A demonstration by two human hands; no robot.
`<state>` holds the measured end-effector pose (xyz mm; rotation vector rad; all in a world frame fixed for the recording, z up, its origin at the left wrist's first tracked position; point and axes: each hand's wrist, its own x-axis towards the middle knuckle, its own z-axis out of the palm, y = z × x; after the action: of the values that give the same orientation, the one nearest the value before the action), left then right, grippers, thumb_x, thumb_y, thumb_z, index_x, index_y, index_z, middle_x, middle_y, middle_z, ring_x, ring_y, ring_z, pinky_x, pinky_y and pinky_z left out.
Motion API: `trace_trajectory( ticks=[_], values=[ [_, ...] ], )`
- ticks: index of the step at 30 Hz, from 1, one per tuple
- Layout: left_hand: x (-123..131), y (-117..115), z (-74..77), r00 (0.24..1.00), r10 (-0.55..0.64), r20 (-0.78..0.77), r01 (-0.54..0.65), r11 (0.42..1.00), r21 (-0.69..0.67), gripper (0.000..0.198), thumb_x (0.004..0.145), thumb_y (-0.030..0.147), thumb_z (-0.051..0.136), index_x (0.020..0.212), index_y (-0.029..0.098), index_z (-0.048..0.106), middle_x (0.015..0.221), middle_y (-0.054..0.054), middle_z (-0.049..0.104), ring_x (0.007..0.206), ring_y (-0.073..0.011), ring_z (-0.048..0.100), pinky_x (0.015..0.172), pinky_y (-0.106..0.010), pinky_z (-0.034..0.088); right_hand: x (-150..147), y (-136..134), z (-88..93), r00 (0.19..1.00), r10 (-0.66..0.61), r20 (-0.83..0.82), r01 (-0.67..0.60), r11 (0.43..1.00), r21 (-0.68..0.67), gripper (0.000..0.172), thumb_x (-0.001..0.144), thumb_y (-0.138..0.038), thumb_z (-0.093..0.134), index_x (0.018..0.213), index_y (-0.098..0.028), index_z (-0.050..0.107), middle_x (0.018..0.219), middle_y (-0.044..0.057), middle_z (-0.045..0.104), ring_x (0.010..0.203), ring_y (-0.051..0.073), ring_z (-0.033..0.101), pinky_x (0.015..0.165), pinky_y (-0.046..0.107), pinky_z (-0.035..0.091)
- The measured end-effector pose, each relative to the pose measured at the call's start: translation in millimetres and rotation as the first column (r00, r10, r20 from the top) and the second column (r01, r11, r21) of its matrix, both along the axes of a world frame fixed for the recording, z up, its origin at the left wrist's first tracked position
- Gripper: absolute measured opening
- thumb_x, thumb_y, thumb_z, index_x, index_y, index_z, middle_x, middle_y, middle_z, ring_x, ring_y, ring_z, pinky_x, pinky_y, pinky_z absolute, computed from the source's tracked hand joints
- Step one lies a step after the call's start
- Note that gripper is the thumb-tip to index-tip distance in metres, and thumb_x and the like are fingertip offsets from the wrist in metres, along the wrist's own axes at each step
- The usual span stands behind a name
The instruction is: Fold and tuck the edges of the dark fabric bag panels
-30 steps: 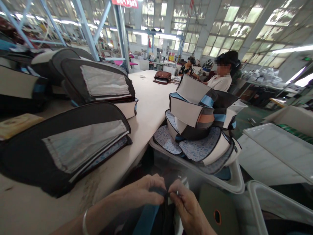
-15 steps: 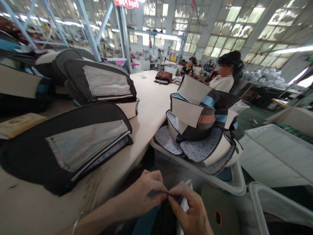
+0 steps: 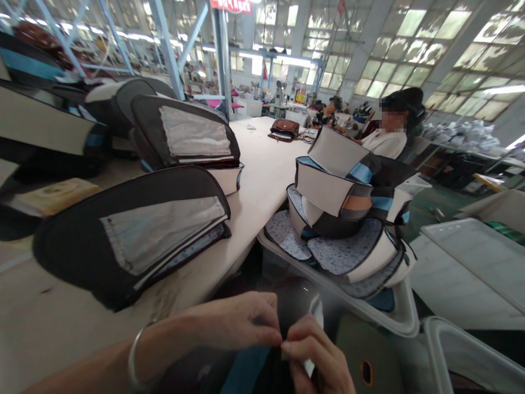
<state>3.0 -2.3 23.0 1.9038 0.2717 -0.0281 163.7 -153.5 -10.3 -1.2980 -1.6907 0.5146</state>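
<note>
Left hand (image 3: pixel 233 324) and right hand (image 3: pixel 318 358) still pinch the dark fabric (image 3: pixel 274 377) together, now slightly nearer than before.

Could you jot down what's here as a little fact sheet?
Left hand: silver bangle at wrist, pinches dark fabric piece with blue strip
Right hand: pinches the same piece, fingertips meeting
Table: beige worktable bearing black arched bag panels with grey windows
Bin: white plastic bin piled with cream, blue and black bag parts
Beyond: seated person in white top

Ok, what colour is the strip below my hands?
The strip is blue; head view.
</note>
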Motion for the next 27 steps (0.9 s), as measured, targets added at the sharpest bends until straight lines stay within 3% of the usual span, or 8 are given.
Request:
trace_trajectory(
  ticks=[3, 5, 11, 13, 17, 20, 23, 27],
  values=[
    [-2, -6, 2.7, 0.998, 0.055, -0.014, -0.054, 0.997, 0.051, 0.014, 0.090, 0.025, 0.058, 0.080, 0.017, 0.064, 0.090, 0.001, 0.051, 0.086, -0.0141, 0.051, 0.079, -0.025, 0.038, 4, 3, 9.1, 0.986, -0.100, -0.131, 0.054, 0.946, -0.319, 0.020, 0.098, -0.032, 0.040, 0.102, -0.023, 0.058, 0.086, 0.005, 0.065, 0.079, 0.019, 0.062, 0.072, 0.031, 0.049],
    [-2, -11, 3.8, 0.996, 0.079, -0.037, -0.074, 0.990, 0.120, 0.015, 0.091, 0.023, 0.056, 0.080, 0.017, 0.063, 0.092, 0.001, 0.050, 0.090, -0.0149, 0.050, 0.084, -0.028, 0.035, 6, 8, 15.7, 0.993, -0.054, -0.100, 0.002, 0.887, -0.461, 0.033, 0.099, -0.041, 0.035, 0.104, -0.020, 0.060, 0.089, 0.007, 0.067, 0.083, 0.021, 0.063, 0.075, 0.032, 0.048],
    [-4, -23, -3.6, 0.982, 0.186, -0.014, -0.179, 0.963, 0.201, 0.006, 0.086, 0.021, 0.065, 0.081, 0.020, 0.066, 0.088, 0.003, 0.051, 0.087, -0.0146, 0.050, 0.088, -0.033, 0.028, 9, 24, 21.9, 0.993, 0.119, 0.000, -0.096, 0.807, -0.583, 0.046, 0.096, -0.048, 0.032, 0.073, -0.018, 0.058, 0.070, 0.001, 0.055, 0.068, 0.017, 0.051, 0.066, 0.029, 0.038],
    [-4, -26, -7.9, 0.972, 0.234, 0.005, -0.230, 0.950, 0.212, 0.005, 0.082, 0.020, 0.068, 0.081, 0.020, 0.064, 0.086, 0.004, 0.052, 0.084, -0.0140, 0.051, 0.086, -0.032, 0.029, 9, 26, 21.1, 0.993, 0.105, -0.056, -0.117, 0.783, -0.611, 0.044, 0.092, -0.050, 0.037, 0.062, -0.019, 0.047, 0.061, -0.003, 0.042, 0.060, 0.013, 0.040, 0.057, 0.026, 0.031],
    [-7, -26, -8.3, 0.939, 0.343, -0.010, -0.333, 0.919, 0.212, 0.031, 0.073, 0.026, 0.074, 0.093, 0.019, 0.050, 0.082, 0.005, 0.052, 0.074, -0.0147, 0.048, 0.067, -0.027, 0.032, 7, 27, 23.0, 0.986, -0.003, -0.164, -0.117, 0.685, -0.719, 0.039, 0.083, -0.046, 0.048, 0.056, -0.020, 0.038, 0.055, -0.006, 0.027, 0.053, 0.010, 0.025, 0.048, 0.026, 0.018],
    [-9, -12, 0.9, 0.978, 0.210, -0.007, -0.206, 0.965, 0.165, 0.035, 0.073, 0.033, 0.076, 0.097, 0.021, 0.052, 0.092, 0.003, 0.054, 0.082, -0.0158, 0.051, 0.077, -0.029, 0.035, 7, 26, 27.4, 0.973, -0.030, -0.227, -0.150, 0.663, -0.733, 0.029, 0.077, -0.040, 0.053, 0.060, -0.017, 0.051, 0.055, -0.004, 0.036, 0.054, 0.010, 0.030, 0.049, 0.025, 0.021],
    [-4, 10, 12.6, 0.999, -0.030, 0.022, 0.025, 0.982, 0.187, 0.014, 0.092, 0.036, 0.057, 0.095, 0.023, 0.063, 0.100, 0.001, 0.059, 0.095, -0.0182, 0.055, 0.099, -0.036, 0.026, 11, 26, 33.0, 0.980, -0.059, -0.189, -0.092, 0.709, -0.699, 0.020, 0.073, -0.032, 0.053, 0.060, -0.017, 0.056, 0.057, -0.003, 0.043, 0.056, 0.011, 0.036, 0.052, 0.025, 0.026],
    [12, 31, 19.6, 0.987, -0.156, 0.024, 0.145, 0.956, 0.257, 0.042, 0.101, 0.040, 0.033, 0.091, 0.023, 0.070, 0.097, -0.003, 0.065, 0.096, -0.0202, 0.056, 0.095, -0.034, 0.034, 22, 25, 43.3, 0.996, -0.008, -0.087, -0.049, 0.774, -0.631, 0.015, 0.069, -0.023, 0.053, 0.054, -0.018, 0.054, 0.058, -0.002, 0.046, 0.057, 0.012, 0.040, 0.055, 0.026, 0.032]
  ],
)
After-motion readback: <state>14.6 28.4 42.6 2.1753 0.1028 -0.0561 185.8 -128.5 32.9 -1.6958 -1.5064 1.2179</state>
